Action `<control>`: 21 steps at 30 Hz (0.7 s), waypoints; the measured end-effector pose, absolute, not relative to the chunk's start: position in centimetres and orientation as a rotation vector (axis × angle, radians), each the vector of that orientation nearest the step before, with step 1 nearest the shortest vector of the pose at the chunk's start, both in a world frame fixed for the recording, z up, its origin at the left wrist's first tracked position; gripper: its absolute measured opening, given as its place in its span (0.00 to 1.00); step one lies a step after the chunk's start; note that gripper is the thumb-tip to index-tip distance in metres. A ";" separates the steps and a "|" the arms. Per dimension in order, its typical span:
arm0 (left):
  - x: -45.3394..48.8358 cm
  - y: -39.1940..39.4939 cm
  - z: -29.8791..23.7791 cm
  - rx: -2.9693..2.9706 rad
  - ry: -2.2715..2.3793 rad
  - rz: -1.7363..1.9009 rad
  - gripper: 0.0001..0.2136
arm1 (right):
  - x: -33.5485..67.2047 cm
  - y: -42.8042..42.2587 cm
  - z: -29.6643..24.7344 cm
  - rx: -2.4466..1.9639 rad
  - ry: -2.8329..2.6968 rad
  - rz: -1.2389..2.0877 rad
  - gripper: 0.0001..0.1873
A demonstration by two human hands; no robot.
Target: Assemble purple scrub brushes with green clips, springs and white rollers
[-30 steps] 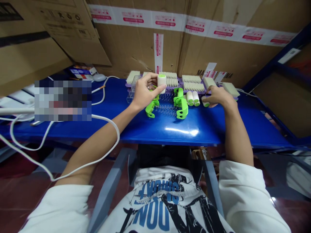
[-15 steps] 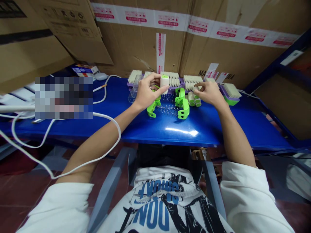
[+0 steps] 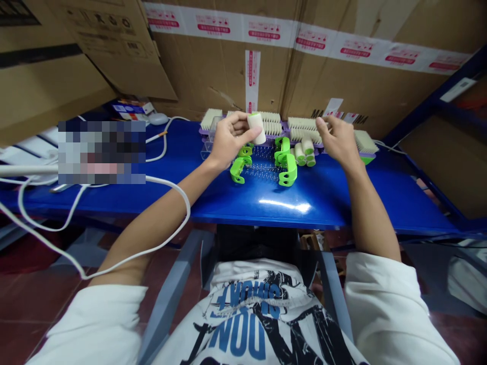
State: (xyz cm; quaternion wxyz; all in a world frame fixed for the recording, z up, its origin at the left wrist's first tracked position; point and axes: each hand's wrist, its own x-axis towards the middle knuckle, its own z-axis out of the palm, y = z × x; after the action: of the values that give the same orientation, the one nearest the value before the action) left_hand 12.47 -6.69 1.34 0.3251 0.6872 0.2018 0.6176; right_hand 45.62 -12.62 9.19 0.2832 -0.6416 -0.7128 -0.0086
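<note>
My left hand point(image 3: 228, 138) is closed on a small white roller point(image 3: 257, 129) with a green end, held tilted above the table between thumb and fingers. My right hand point(image 3: 338, 141) hovers to the right with fingers apart and nothing visible in them. Just left of it, several similar white rollers point(image 3: 303, 152) with green ends lie in a small stack. In front of my left hand are bright green curved plastic brackets point(image 3: 288, 170), with rows of thin metal pins point(image 3: 262, 170) between them. My left hand hides part of what stands behind it.
Purple-based blocks with cream bristle rows point(image 3: 302, 130) line the back, against a cardboard wall point(image 3: 213, 66). Clear plastic pieces point(image 3: 206, 147) stand left of them. A white cable point(image 3: 186, 203) loops over my left forearm. The blue table point(image 3: 243, 208) ends close before me.
My right hand has let go of a roller at the top of the stack and moved up and right. In my left hand, the roller has tilted.
</note>
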 end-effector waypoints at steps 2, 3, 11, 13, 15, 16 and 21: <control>12.7 -7.1 1.5 1.738 0.497 1.571 0.38 | 44.5 -13.2 9.2 -1.417 -1.977 -0.013 0.28; 12.8 -7.4 1.5 1.717 0.487 1.542 0.38 | 43.5 -13.6 9.2 -1.235 -2.041 0.021 0.32; 13.8 -9.8 3.0 1.665 0.375 1.410 0.42 | 37.2 -17.2 11.7 -0.884 -2.326 -0.105 0.25; 12.8 -9.4 4.0 1.660 0.390 1.436 0.40 | 39.9 -18.3 12.1 -0.923 -2.297 -0.186 0.25; 11.2 -8.4 4.8 1.636 0.463 1.527 0.36 | 43.9 -19.4 11.2 -0.957 -2.259 -0.281 0.26; 10.4 -7.6 4.9 1.620 0.521 1.576 0.34 | 45.9 -19.8 10.3 -0.956 -2.233 -0.335 0.25; 8.3 -4.4 3.5 1.563 0.794 1.750 0.26 | 52.0 -20.0 3.2 -0.943 -2.284 -0.488 0.10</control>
State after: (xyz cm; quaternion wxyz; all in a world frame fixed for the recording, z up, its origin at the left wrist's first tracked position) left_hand 8.29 -4.41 3.48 0.3263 0.5963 0.3028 0.6680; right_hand 52.00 -20.02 3.24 0.3063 -0.3563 -0.8633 -0.1843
